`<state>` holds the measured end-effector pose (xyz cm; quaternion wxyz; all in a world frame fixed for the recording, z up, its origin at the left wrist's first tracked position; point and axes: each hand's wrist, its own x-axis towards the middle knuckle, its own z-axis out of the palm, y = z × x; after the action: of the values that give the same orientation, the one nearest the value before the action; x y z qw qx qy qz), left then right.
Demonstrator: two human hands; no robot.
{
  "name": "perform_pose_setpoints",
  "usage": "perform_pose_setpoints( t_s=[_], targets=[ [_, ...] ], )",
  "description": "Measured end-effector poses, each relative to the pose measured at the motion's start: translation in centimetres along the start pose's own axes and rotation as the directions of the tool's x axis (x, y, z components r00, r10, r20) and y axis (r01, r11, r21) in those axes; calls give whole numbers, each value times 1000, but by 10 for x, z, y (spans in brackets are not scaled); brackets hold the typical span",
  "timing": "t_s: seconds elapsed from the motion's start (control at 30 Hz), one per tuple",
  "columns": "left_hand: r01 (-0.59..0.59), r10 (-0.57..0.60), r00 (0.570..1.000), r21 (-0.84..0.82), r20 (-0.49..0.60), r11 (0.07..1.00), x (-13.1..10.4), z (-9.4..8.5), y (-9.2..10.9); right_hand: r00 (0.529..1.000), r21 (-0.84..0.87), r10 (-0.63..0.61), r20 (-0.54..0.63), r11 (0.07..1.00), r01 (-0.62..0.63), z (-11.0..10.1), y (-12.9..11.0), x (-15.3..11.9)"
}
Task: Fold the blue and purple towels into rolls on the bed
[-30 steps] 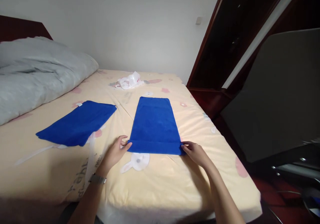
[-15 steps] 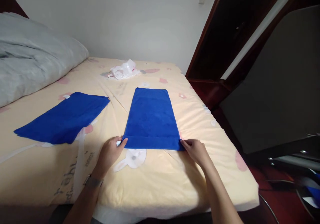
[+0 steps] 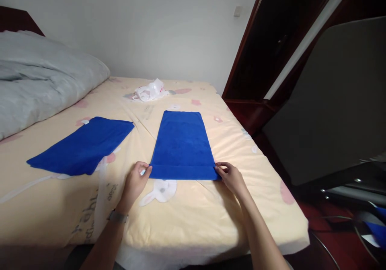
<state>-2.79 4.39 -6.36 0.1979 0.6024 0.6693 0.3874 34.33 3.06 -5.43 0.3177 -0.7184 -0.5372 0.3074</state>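
Note:
A blue towel (image 3: 183, 141) lies flat on the bed, its near edge turned over in a narrow strip. At its near left corner, my left hand (image 3: 137, 179) pinches the strip between thumb and fingers; a small white tag shows beside the thumb. My right hand (image 3: 229, 175) grips the near right corner the same way. Further left rests a second blue towel (image 3: 81, 147), folded and slightly crooked, with a white tag on its far edge.
The bed (image 3: 181, 221) has a yellow sheet with rabbit and flower prints. A crumpled white plastic bag (image 3: 152, 91) lies toward the wall. A grey quilt (image 3: 45, 81) is heaped at the left. Dark furniture (image 3: 331, 101) stands beyond the bed's right edge.
Both hands stay at the near corners of the towel, with the fingers shifted slightly. The camera view has tilted a little upward; the towels lie as before.

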Motion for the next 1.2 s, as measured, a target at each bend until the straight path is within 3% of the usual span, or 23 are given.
perform_pose_setpoints(
  t_s=[0.1, 0.23, 0.33, 0.43, 0.53, 0.6, 0.8, 0.9, 1.1, 1.2],
  targets=[
    [-23, 23, 999, 5, 26, 1000, -4, -8, 3, 999, 5, -39, 38, 999, 38, -7, 0, -5],
    [-84, 44, 980, 202, 195, 976, -11, -21, 6, 990, -184, -40, 137, 981, 66, -17, -4, -15],
    [-221, 182, 967, 225, 181, 949, -13, -32, 7, 977, -234, -165, 131, 953, 193, -26, -9, -22],
    [-428, 403, 901, 167, 164, 888, -13, -40, 6, 889, -127, -382, 253, 898, 422, -32, -11, -29],
    [-528, 467, 811, 96, 353, 844, -15, -44, 5, 808, -95, -445, 386, 852, 515, -31, -10, -31],
    [-512, 437, 796, 81, 418, 855, -17, -43, 5, 812, -119, -438, 386, 849, 515, -28, -9, -30],
    [-339, 316, 865, -10, 389, 941, -13, -40, 5, 913, 61, -305, 272, 952, 300, -23, -8, -23],
    [-241, 255, 888, -85, 382, 967, -5, -37, 3, 934, 111, -274, 232, 961, 254, -20, -4, -18],
    [-37, 57, 960, -77, 275, 996, 5, -22, 3, 978, 94, -185, 95, 980, 176, -8, -2, -10],
    [-44, 64, 964, -82, 258, 996, 5, -16, 7, 980, 113, -170, 108, 981, 157, -5, -4, -9]
  ],
)
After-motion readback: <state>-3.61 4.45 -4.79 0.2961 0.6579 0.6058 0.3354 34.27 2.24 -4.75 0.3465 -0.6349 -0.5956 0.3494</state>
